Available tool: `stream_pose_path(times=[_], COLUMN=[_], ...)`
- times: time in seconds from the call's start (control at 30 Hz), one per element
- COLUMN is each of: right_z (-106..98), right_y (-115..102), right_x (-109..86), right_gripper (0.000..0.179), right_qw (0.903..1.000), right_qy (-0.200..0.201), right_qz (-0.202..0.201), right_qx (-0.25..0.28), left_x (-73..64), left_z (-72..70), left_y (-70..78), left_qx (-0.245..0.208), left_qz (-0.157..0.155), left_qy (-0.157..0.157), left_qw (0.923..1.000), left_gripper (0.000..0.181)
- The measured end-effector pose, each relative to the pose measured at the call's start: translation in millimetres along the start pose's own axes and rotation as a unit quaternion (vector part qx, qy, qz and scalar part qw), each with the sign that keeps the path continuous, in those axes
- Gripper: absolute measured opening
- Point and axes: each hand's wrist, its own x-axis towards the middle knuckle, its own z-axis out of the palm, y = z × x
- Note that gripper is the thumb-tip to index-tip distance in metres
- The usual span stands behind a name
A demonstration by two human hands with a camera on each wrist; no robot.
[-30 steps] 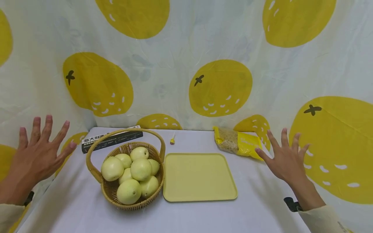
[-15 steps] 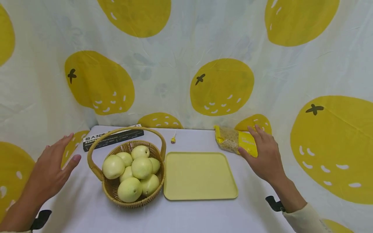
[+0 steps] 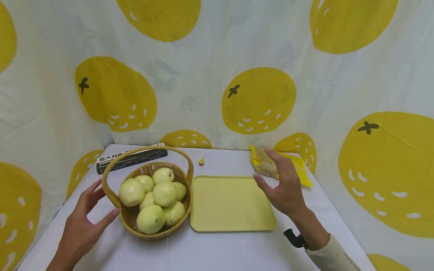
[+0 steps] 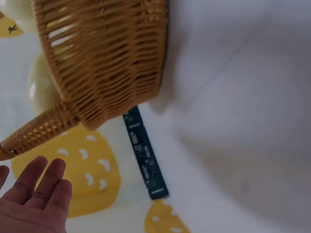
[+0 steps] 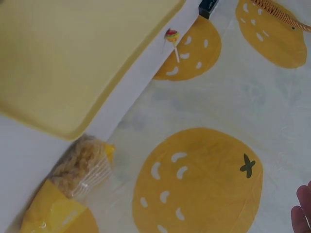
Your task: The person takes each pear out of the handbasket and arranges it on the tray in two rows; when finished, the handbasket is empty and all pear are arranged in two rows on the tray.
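My left hand (image 3: 81,222) is at the left side of a wicker basket (image 3: 156,236), thumb and fingers spread apart near the foot of its arched handle (image 3: 109,192). Several pale green-yellow pears (image 3: 164,195) fill the basket. In the left wrist view the fingers (image 4: 48,189) lie just below the handle and hold nothing. My right hand (image 3: 285,188) hovers over the right edge of a flat yellow tray (image 3: 234,205), thumb and fingers apart with nothing between them. It partly covers a yellow bag of pasta (image 3: 264,162) behind it.
A long black box (image 3: 135,161) lies behind the basket at the back left. A small lollipop (image 3: 201,161) rests behind the tray. A curtain printed with yellow fruit (image 3: 190,94) hangs close behind and beside the white table (image 3: 217,252).
Both hands have lowered and come inward. The left has moved right to the basket's side; the right has moved left from beyond the pasta bag to over the tray's edge.
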Motion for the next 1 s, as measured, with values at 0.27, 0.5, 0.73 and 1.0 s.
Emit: stream_pose_path(times=[0.27, 0.5, 0.73, 1.0], right_z=[23, 48, 65, 89], right_y=[-17, -37, -60, -82], right_x=[0.7, -0.3, 2.6, 4.8], right_gripper=[0.071, 0.067, 0.069, 0.067], right_qw=[0.9975, 0.9949, 0.9926, 0.9869], right_qy=[0.022, 0.013, -0.001, -0.001], right_qz=[-0.036, -0.059, -0.07, -0.093], right_qx=[0.057, 0.081, 0.099, 0.131], left_x=[-5.7, -8.4, -12.0, -16.8], left_z=[14.6, 22.1, 29.9, 35.0], left_y=[-6.1, -8.4, -8.4, -10.2], left_qx=[-0.043, -0.062, -0.062, -0.097], left_qz=[0.019, -0.014, -0.084, -0.14], left_qy=[0.006, -0.004, -0.037, -0.06], left_qw=[0.9989, 0.998, 0.9938, 0.9836], left_gripper=[0.109, 0.113, 0.118, 0.12])
